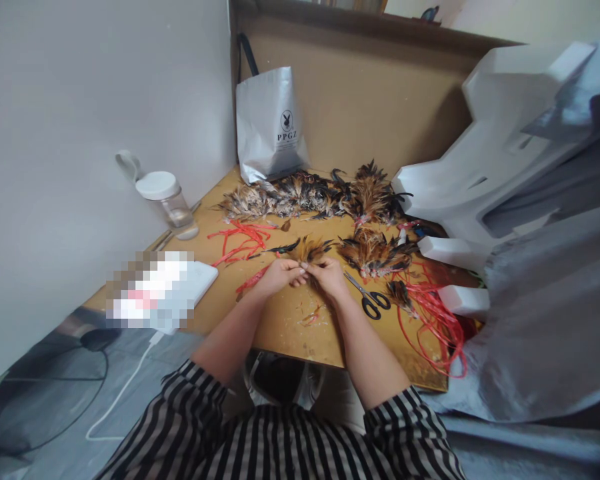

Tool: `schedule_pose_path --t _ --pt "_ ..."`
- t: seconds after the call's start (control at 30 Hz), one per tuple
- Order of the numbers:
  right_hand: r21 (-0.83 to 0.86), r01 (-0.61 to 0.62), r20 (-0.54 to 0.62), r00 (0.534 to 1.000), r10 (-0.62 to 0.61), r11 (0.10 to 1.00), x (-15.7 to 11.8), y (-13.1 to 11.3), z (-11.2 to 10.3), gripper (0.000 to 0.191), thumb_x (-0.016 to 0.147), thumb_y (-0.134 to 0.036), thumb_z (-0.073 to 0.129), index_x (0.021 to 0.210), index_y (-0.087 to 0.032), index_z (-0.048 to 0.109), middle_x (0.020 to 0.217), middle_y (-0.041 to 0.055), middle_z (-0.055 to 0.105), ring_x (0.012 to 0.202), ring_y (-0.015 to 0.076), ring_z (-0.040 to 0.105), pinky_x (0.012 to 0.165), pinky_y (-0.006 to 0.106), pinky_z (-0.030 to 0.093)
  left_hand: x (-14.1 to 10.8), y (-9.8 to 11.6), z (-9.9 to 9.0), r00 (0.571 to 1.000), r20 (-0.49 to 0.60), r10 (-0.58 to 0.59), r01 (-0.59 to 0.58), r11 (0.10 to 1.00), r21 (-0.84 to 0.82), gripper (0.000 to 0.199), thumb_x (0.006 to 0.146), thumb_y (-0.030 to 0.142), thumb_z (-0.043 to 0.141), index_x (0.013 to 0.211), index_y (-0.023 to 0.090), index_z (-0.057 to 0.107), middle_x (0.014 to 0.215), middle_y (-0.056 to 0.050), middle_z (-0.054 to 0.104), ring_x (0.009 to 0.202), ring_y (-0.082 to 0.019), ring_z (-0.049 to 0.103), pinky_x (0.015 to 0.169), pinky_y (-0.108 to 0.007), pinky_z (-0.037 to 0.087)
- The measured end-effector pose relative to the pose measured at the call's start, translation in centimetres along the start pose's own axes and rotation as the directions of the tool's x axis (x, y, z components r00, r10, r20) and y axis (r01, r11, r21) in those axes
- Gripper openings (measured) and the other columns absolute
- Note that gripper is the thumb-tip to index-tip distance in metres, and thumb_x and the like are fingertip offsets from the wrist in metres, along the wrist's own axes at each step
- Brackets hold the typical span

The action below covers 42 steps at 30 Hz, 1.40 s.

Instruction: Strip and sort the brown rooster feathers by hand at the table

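A small bunch of brown and black feathers (309, 248) fans out above my fingertips at the middle of the table. My left hand (284, 275) pinches its base from the left, and my right hand (327, 273) grips it from the right, the fingertips of both meeting. Black-handled scissors (369, 297) lie just right of my right hand. Red string (243, 241) is spread at the upper left, with more red strands (437, 320) heaped at the right. Behind the scissors is a brown feather bundle (377, 253).
A long feather pile (300, 197) runs along the back, below a silver bag (270, 127). A lidded bottle (173, 207) and a white device with a cable (200, 283) stand left. White moulded foam (480, 153) leans at the right. Scraps (311, 317) lie near the front edge.
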State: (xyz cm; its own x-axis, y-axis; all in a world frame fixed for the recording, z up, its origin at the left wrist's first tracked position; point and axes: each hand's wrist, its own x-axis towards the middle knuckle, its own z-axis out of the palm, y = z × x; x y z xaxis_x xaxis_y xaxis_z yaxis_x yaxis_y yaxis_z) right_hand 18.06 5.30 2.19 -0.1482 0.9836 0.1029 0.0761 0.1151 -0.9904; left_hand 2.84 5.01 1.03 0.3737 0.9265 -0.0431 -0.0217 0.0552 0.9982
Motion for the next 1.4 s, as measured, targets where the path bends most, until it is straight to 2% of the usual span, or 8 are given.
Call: schedule_pose_path --t 0.27,0.43,0.5,0.6,0.7,0.9,1.2,1.4 --pt "0.032 -0.021 -0.077 0.997 0.024 0.999 0.0 0.1 0.8 0.032 0.058 -0.046 0.069 0.057 -0.016 0.057 0.055 0.0000 0.057 0.051 0.0109 0.048 0.051 0.023 0.039 0.2 -0.2 0.2 0.998 -0.053 0.035 -0.032 0.998 0.045 0.025 0.070 0.034 0.060 0.066 0.010 0.063 0.054 -0.003 0.059 0.045 -0.008 0.051 0.047 -0.020 0.039" --pt "0.029 0.057 -0.213 0.976 -0.050 0.998 0.6 0.3 -0.6 0.026 0.064 -0.040 0.064 0.073 -0.016 0.064 0.065 0.0006 0.062 0.056 0.0108 0.051 0.057 0.024 0.040 0.5 0.0 -0.3 0.970 -0.240 0.037 -0.045 0.999 -0.028 0.030 0.069 0.041 0.060 0.066 0.011 0.062 0.053 -0.002 0.057 0.042 -0.006 0.047 0.044 -0.019 0.035" --pt "-0.060 0.033 -0.240 0.970 -0.046 0.998 0.8 0.4 -1.5 0.024 0.062 -0.038 0.064 0.069 -0.015 0.065 0.065 0.0014 0.063 0.055 0.0109 0.051 0.057 0.024 0.039 0.6 0.1 -0.6 0.950 -0.311 0.020 -0.051 0.994 -0.092 0.032 0.068 0.043 0.061 0.067 0.012 0.062 0.054 -0.002 0.057 0.043 -0.006 0.046 0.044 -0.018 0.033" --pt "-0.280 -0.026 -0.114 0.993 -0.007 0.960 0.6 0.6 -2.5 0.022 0.063 -0.036 0.061 0.065 -0.015 0.066 0.058 0.0006 0.061 0.049 0.0102 0.048 0.052 0.023 0.037 0.7 0.0 -0.9 0.939 -0.344 -0.008 -0.049 0.986 -0.157 0.033 0.066 0.044 0.063 0.069 0.012 0.063 0.055 -0.002 0.058 0.045 -0.005 0.046 0.044 -0.018 0.033" --pt "-0.512 -0.027 -0.021 1.000 0.018 0.859 0.1 0.3 -2.5 0.017 0.064 -0.032 0.059 0.061 -0.017 0.066 0.051 -0.0005 0.057 0.045 0.0096 0.044 0.047 0.022 0.031 0.8 -0.2 -1.0 0.940 -0.341 -0.025 -0.042 0.981 -0.188 0.033 0.065 0.044 0.064 0.069 0.011 0.062 0.056 -0.002 0.058 0.046 -0.005 0.046 0.045 -0.018 0.033" --pt "-0.769 -0.027 -0.060 0.998 -0.029 0.639 -0.5 -0.5 -1.9 0.005 0.060 -0.024 0.062 0.056 -0.020 0.064 0.047 0.0010 0.056 0.043 0.0097 0.041 0.045 0.023 0.024 0.8 -0.1 -0.8 0.938 -0.343 -0.047 -0.021 0.981 -0.192 0.034 0.064 0.045 0.065 0.067 0.011 0.061 0.055 -0.003 0.058 0.046 -0.006 0.047 0.045 -0.018 0.033" --pt "-0.392 -0.108 -0.098 0.992 0.075 0.914 0.4 0.6 -2.4 0.011 0.062 -0.025 0.053 0.060 -0.016 0.059 0.046 -0.0019 0.055 0.041 0.0092 0.045 0.043 0.021 0.032 0.7 -0.1 -0.7 0.946 -0.319 -0.056 -0.025 0.970 -0.242 0.033 0.063 0.043 0.067 0.069 0.011 0.062 0.057 -0.003 0.059 0.046 -0.005 0.046 0.045 -0.018 0.033" --pt "-0.079 -0.244 -0.071 0.969 0.239 0.967 0.6 0.4 -2.4 0.013 0.057 -0.024 0.059 0.066 -0.017 0.056 0.043 -0.0035 0.055 0.036 0.0080 0.045 0.038 0.019 0.033 0.6 0.0 -0.5 0.952 -0.300 -0.062 -0.022 0.963 -0.268 0.034 0.062 0.044 0.068 0.068 0.011 0.061 0.059 -0.003 0.060 0.047 -0.005 0.047 0.046 -0.018 0.033"
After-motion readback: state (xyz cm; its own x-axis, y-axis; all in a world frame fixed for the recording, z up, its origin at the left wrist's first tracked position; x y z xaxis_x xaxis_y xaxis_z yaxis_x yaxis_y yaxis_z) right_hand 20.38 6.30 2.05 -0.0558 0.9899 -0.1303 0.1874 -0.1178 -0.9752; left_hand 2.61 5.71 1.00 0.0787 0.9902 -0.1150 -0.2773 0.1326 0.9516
